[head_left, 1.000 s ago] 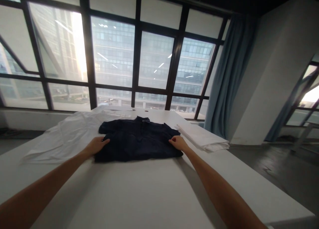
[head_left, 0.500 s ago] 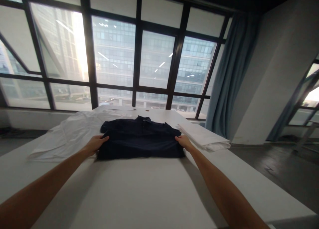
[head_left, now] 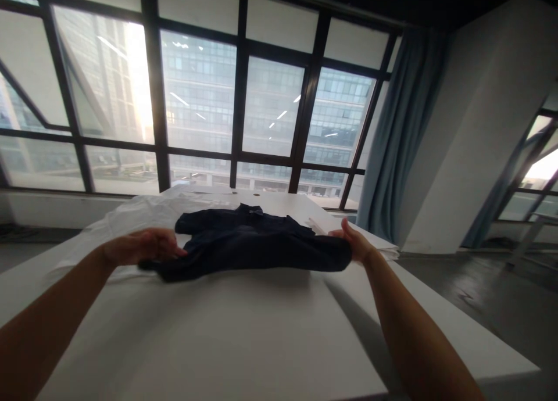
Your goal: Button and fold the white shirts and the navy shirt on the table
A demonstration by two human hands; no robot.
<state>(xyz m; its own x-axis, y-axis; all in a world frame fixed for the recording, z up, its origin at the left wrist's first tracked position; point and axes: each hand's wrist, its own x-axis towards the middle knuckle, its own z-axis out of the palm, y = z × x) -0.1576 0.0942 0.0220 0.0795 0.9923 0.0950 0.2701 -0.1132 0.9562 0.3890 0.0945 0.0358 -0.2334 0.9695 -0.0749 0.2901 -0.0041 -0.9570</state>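
A dark navy collared shirt [head_left: 248, 244] lies across the white table, its collar toward the window. Its near part is lifted off the tabletop and casts a shadow. My left hand [head_left: 146, 245] is closed on the shirt's left side, with the fingertips partly blurred. At the opposite side, my right hand [head_left: 354, 243] grips the raised right edge, thumb up and the other fingers mostly hidden behind the cloth.
White garments [head_left: 108, 224] lie spread on the left of the table [head_left: 244, 331]. A folded white stack [head_left: 387, 247] sits at the right edge, partly behind my right hand. Windows, a blue curtain [head_left: 392, 139] and a pillar stand beyond.
Both hands have moved outward and nearer to me. The shirt's near edge, flat before, is now raised and stretched wider, most of all on the right.
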